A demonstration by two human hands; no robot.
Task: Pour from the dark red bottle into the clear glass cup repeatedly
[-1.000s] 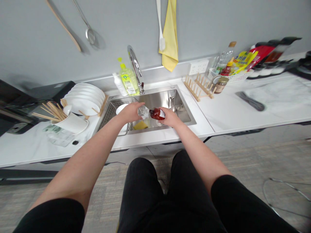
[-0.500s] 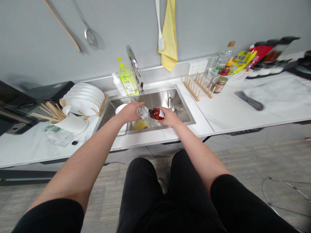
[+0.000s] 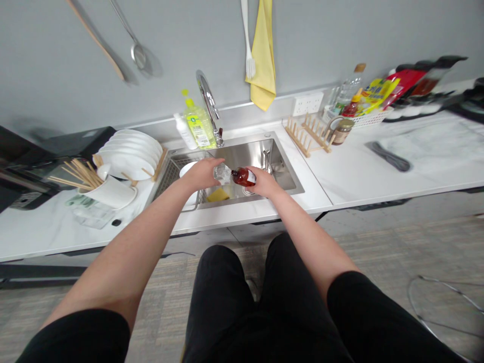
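Note:
Over the steel sink [image 3: 282, 164], my left hand [image 3: 202, 174] is closed round a small clear glass [image 3: 221, 173]. My right hand [image 3: 262, 182] grips a small bottle of reddish-brown liquid [image 3: 244, 176], tipped on its side with its neck against the glass. A yellow sponge [image 3: 218, 195] lies in the basin just below both hands. A white bowl [image 3: 188, 170] sits in the sink's wire basket, partly hidden behind my left hand.
Left of the sink stand a rack of white plates [image 3: 130, 151] and a white cup of chopsticks [image 3: 108, 190]. Dish soap [image 3: 198, 126] and the tap [image 3: 207, 101] stand behind. An empty wooden rack [image 3: 308, 133], jars, bottles and a dark utensil [image 3: 387, 156] are to the right.

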